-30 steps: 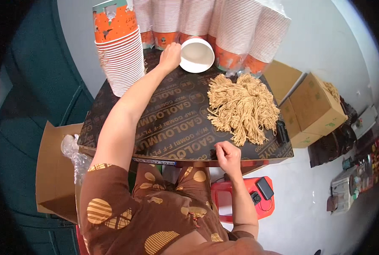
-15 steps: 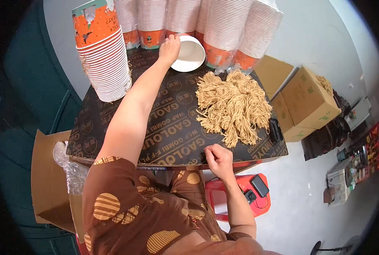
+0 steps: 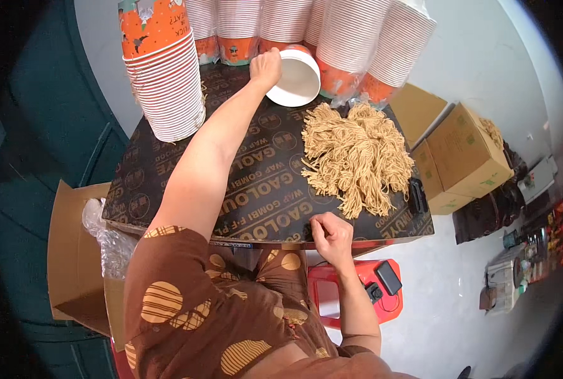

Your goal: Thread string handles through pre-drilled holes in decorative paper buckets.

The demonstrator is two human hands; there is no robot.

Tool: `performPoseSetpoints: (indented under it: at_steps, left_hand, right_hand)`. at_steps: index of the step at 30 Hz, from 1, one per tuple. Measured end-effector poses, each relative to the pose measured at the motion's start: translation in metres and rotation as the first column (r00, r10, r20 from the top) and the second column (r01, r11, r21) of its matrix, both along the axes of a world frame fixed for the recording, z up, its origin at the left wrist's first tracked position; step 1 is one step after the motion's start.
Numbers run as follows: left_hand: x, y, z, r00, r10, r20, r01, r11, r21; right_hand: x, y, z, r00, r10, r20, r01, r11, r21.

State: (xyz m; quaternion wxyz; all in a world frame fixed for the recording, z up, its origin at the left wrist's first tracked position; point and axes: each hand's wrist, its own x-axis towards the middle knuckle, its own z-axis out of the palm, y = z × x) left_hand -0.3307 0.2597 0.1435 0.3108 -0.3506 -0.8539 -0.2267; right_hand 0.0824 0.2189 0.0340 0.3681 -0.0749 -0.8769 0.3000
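My left hand (image 3: pixel 266 68) reaches to the far side of the dark printed tabletop (image 3: pixel 250 183), its fingers closed on the rim of a paper bowl (image 3: pixel 296 82). The bowl lies tipped, its white inside facing me and a bit of orange outside showing. Near the front edge, my right hand (image 3: pixel 333 239) rests loosely curled, with no object showing in it. Just beyond it lies a heap of tan strands (image 3: pixel 360 158) that look like noodles or yarn. A tall stack of orange-printed paper bowls (image 3: pixel 166 88) stands upside down on the left.
Several wrapped bowl stacks (image 3: pixel 351 38) line the back. A small black object (image 3: pixel 417 197) lies by the right edge. Cardboard boxes (image 3: pixel 461 151) stand to the right, another open box (image 3: pixel 73 252) to the left. A red stool (image 3: pixel 322 284) below holds black devices.
The view has shifted slightly, so the table and stacks sit a little further right and higher. My left hand still grips the bowl at the back; my right hand stays by the front edge.
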Motion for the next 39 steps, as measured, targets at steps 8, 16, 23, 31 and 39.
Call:
performPoseSetpoints:
  at_steps: [8, 16, 23, 31, 39]
  left_hand:
    - [-0.008, -0.01, -0.018, 0.998, -0.055, 0.009, 0.054, 0.997, 0.058]
    - [-0.001, -0.011, -0.026, 0.972, -0.15, 0.183, 0.123, 0.981, 0.152]
    - [0.001, -0.021, -0.03, 0.953, -0.197, 0.23, 0.158, 0.971, 0.18]
    - [-0.005, -0.023, -0.025, 0.94, -0.066, 0.334, 0.01, 0.986, 0.166]
    - [0.001, -0.034, -0.011, 0.951, -0.146, 0.271, 0.107, 0.982, 0.155]
  right_hand:
    - [-0.002, -0.002, -0.001, 1.0, -0.005, -0.011, 0.005, 1.0, 0.0]
    - [-0.002, -0.001, -0.001, 1.0, -0.001, -0.022, 0.001, 1.0, 0.008]
    - [-0.002, -0.002, -0.001, 0.999, -0.012, -0.04, 0.013, 0.999, 0.034]
    - [-0.002, -0.002, -0.004, 0.999, -0.029, -0.042, 0.032, 0.998, 0.062]
    - [-0.003, 0.0, -0.005, 0.999, -0.019, -0.05, 0.023, 0.997, 0.079]
